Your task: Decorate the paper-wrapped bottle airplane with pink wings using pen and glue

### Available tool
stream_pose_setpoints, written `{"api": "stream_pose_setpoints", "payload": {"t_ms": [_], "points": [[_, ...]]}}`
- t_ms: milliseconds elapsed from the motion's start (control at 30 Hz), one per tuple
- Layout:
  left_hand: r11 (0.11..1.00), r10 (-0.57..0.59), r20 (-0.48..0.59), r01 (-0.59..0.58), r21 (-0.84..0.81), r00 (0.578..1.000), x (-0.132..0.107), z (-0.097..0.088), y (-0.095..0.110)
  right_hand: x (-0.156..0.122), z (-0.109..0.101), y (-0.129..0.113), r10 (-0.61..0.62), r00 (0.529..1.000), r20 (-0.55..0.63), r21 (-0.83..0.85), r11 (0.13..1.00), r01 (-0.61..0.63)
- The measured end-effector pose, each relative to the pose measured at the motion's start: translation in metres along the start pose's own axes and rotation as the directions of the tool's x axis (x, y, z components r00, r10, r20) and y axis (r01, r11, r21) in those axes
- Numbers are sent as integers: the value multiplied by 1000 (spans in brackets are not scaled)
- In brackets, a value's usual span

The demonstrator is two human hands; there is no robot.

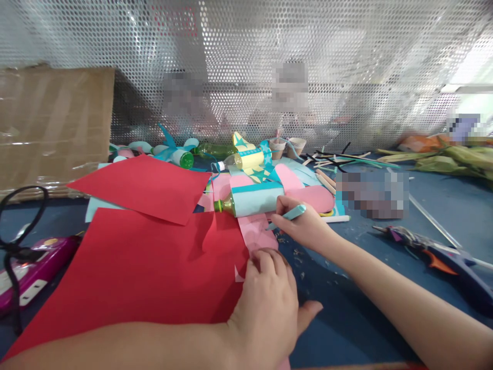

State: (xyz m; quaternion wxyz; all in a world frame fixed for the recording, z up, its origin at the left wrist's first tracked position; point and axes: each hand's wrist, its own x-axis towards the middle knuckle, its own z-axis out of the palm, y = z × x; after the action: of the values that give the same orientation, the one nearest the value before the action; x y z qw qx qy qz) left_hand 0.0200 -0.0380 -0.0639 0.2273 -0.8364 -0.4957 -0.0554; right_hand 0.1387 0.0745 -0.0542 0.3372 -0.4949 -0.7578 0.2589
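My left hand (265, 303) rests with curled fingers on the edge of a pink paper strip (256, 231) that lies over a large red paper sheet (127, 272). My right hand (304, 223) is closed around a light teal pen-like tool (290, 214), its tip at the pink strip. Just beyond lies a green bottle wrapped in light blue paper (254, 200), on pink paper shapes (308, 195). What the left fingers pinch, if anything, is hidden.
A second red sheet (142, 187) overlaps the first. A glue gun (435, 257) lies right, a pink power strip (31, 267) with black cable left. Decorated bottles (246, 159), cups, sticks and pipe cleaners (335, 162) sit behind; cardboard (54, 123) and perforated screen at the back.
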Motion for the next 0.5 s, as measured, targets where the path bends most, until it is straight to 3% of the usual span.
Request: {"api": "stream_pose_setpoints", "payload": {"t_ms": [333, 500], "points": [[1000, -5, 17, 5, 3, 1000, -1, 0, 1, -1, -3, -5, 8, 999, 33, 3, 1000, -8], [1000, -2, 12, 2, -7, 1000, -1, 1, 1, -1, -4, -4, -9, 1000, -7, 20, 1000, 10]]}}
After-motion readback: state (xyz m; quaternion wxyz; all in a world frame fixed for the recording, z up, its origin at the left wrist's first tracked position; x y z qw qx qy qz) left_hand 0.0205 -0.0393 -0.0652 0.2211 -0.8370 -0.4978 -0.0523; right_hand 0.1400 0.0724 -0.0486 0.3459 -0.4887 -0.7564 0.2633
